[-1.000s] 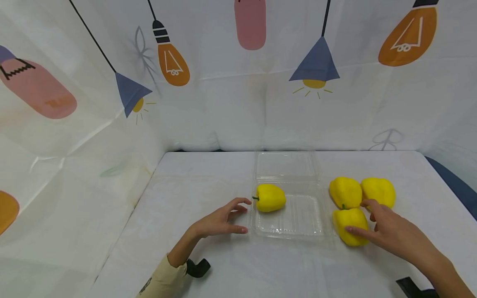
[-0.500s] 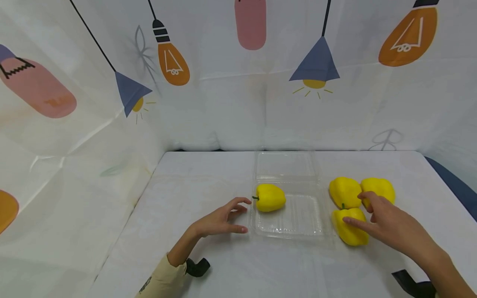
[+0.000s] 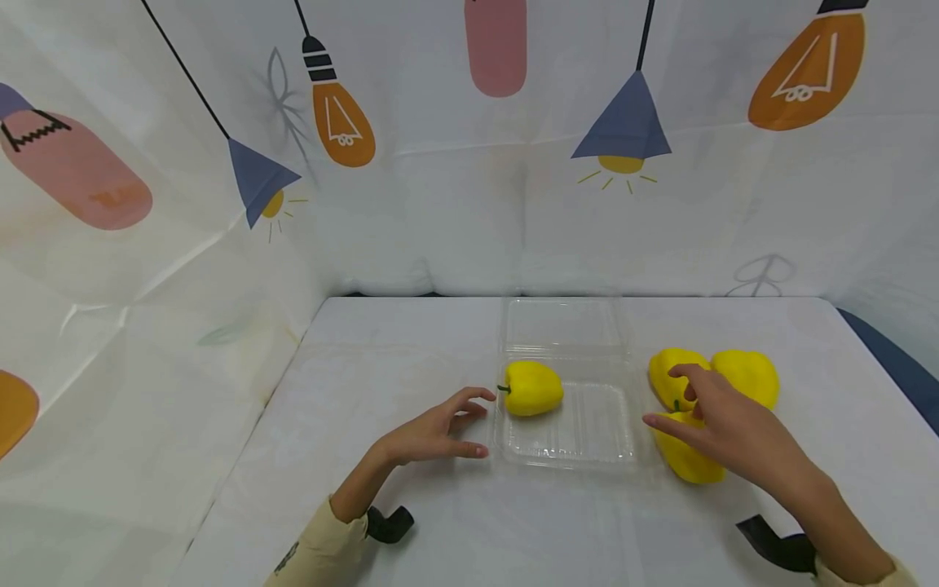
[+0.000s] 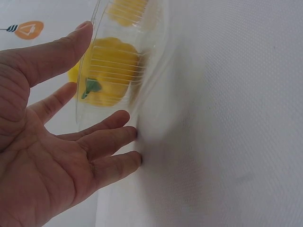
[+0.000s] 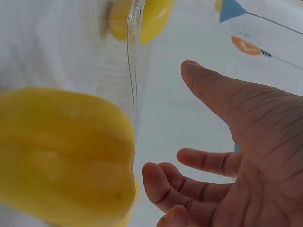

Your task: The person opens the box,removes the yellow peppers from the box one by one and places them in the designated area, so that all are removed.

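Observation:
A clear plastic clamshell container (image 3: 587, 424) lies with its lid folded back on the table. One yellow bell pepper (image 3: 533, 389) rests in its left part, green stem pointing left. My left hand (image 3: 433, 432) is beside the container's left edge, fingers spread and holding nothing; in the left wrist view its fingertips (image 4: 130, 135) reach down by the table. Over a group of three yellow bell peppers on the right hovers my right hand (image 3: 734, 424), partly hiding them. The right wrist view shows that hand apart from the nearest pepper (image 5: 66, 156), its fingers loosely bent around nothing.
The back-left pepper (image 3: 663, 379) and back-right pepper (image 3: 751, 379) of the group sit side by side on the white table (image 3: 381, 350). A white printed curtain (image 3: 455, 220) hangs behind the table and along its left side.
My right hand has come away from the front pepper, moving up and left over the group. The peppers have stayed in place. My left hand has not moved.

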`<move>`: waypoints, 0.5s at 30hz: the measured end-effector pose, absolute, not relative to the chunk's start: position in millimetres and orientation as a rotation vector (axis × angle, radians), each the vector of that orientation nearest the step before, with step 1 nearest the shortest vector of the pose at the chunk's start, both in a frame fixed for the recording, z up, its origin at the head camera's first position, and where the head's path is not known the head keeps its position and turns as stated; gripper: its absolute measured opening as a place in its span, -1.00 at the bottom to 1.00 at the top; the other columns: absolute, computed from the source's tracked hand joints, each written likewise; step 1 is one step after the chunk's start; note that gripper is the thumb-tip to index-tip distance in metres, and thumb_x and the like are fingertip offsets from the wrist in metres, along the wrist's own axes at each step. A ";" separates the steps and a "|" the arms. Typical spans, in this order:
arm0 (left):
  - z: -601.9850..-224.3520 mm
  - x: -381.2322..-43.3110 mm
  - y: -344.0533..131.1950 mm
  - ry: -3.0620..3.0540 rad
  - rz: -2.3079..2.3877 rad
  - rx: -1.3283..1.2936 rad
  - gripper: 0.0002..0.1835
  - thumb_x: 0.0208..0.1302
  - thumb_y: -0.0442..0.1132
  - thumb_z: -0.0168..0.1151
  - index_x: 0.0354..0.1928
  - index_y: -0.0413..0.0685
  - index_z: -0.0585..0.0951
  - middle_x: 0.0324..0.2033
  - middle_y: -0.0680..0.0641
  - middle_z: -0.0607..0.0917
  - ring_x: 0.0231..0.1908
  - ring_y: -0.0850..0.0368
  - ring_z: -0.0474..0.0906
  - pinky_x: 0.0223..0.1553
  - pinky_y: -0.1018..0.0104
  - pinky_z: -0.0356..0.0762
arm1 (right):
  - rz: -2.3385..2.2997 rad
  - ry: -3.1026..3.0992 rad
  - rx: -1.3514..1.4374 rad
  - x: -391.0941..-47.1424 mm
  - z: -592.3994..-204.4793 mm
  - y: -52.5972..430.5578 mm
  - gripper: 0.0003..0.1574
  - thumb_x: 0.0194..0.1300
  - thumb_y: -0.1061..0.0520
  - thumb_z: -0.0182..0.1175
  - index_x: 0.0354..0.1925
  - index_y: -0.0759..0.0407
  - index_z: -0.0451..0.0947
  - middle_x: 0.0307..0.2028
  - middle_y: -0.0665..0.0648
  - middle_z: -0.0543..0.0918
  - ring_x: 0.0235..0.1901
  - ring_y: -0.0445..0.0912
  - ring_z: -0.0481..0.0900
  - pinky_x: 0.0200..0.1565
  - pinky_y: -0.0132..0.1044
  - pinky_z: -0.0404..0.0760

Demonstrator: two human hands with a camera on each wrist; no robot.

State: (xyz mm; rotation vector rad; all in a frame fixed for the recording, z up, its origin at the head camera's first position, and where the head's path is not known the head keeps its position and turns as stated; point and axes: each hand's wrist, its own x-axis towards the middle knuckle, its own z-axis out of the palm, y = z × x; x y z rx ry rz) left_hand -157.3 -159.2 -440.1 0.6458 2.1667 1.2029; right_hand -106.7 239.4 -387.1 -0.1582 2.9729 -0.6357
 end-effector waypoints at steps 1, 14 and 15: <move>-440.0 -157.4 -159.2 2.167 1.202 0.645 -0.25 0.10 0.04 0.37 0.28 0.48 0.18 0.24 0.01 0.37 0.26 0.03 0.29 0.26 -0.05 0.20 | -0.638 2.978 -0.168 -108.1 -387.1 237.2 0.23 -0.09 -0.61 0.13 0.20 0.27 0.23 -0.21 0.20 0.51 -0.36 -0.06 0.45 -0.37 -0.19 0.54; -441.1 -158.0 -159.5 2.165 1.207 0.647 -0.26 0.10 0.03 0.37 0.27 0.47 0.18 0.23 0.00 0.37 0.26 0.01 0.29 0.26 -0.06 0.21 | -0.704 3.022 -0.317 -116.6 -392.0 212.3 0.05 0.02 -0.54 0.13 0.20 0.16 0.27 -0.22 0.15 0.48 -0.34 -0.09 0.46 -0.46 -0.34 0.43; -440.9 -157.9 -159.5 2.165 1.207 0.646 -0.26 0.10 0.03 0.37 0.27 0.47 0.18 0.23 0.01 0.38 0.26 0.02 0.29 0.26 -0.06 0.21 | -0.706 3.019 -0.316 -117.3 -392.7 210.7 0.05 0.02 -0.54 0.14 0.20 0.14 0.26 -0.20 0.16 0.49 -0.33 -0.08 0.47 -0.45 -0.33 0.44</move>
